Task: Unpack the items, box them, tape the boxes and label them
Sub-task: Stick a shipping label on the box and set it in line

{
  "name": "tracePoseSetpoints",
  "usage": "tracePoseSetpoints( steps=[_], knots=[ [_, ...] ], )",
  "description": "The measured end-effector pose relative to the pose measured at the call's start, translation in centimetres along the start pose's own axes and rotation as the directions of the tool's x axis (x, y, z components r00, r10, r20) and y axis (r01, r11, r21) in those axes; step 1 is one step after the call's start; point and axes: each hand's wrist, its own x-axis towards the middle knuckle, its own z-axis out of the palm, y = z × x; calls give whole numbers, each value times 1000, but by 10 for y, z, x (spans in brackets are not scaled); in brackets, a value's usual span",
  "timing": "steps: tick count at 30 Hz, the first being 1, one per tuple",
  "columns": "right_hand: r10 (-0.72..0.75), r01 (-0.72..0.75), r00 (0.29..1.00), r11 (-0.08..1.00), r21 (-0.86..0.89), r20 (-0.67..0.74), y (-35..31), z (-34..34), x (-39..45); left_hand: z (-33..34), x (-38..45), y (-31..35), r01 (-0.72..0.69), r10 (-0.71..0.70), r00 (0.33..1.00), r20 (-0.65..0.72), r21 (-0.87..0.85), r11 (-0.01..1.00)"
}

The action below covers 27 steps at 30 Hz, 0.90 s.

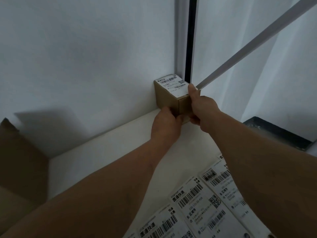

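Observation:
A small brown cardboard box [169,97] stands in the far corner of the white table [106,152], against the wall. A white shipping label [173,85] with barcodes covers its top. My left hand [165,124] grips the box's lower near corner. My right hand [201,109] holds the box's right side, thumb up at the top edge by the label. Both arms reach far forward.
Sheets of printed shipping labels [202,201] lie on the table near me at lower right. A large open cardboard box [18,162] stands at the left edge. A dark tray-like object [277,133] sits at right. A white bar [253,43] slants down to the corner.

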Motion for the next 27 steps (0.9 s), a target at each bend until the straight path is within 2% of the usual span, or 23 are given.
tracePoseSetpoints(
  steps=[3, 6, 9, 11, 13, 16, 18, 22, 27],
  knots=[
    [-37, 37, 999, 999, -2, -30, 9, 1, 0, -3, -1, 1, 2, -2, 1000, 15, 29, 1000],
    [-45, 44, 991, 999, -12, -123, 21, 6, -17, -11, -14, -1, -16, 15, 1000, 20, 66, 998],
    [-147, 122, 980, 977, -173, -137, 32, 10, -54, -33, -40, -8, -86, 78, 996, 39, 300, 950],
    [-319, 270, 947, 842, -467, -28, 36, 12, -86, -61, -65, -13, -173, 181, 983, 36, 516, 839],
    [-437, 413, 887, 605, -681, 149, 34, 16, -124, -96, -96, -17, -261, 284, 956, 72, 656, 709],
    [-496, 552, 789, 314, -773, 362, 21, 28, -185, -151, -149, -25, -325, 319, 934, 160, 751, 575],
    [-522, 625, 718, 191, -757, 460, 12, 38, -228, -191, -190, -32, -343, 324, 928, 186, 769, 540],
    [-535, 721, 608, 62, -690, 587, 4, 61, -312, -263, -273, -47, -336, 309, 930, 201, 807, 486],
    [-547, 801, 501, 2, -598, 670, 0, 97, -420, -347, -369, -53, -212, 220, 969, 109, 828, 519]
  ],
)
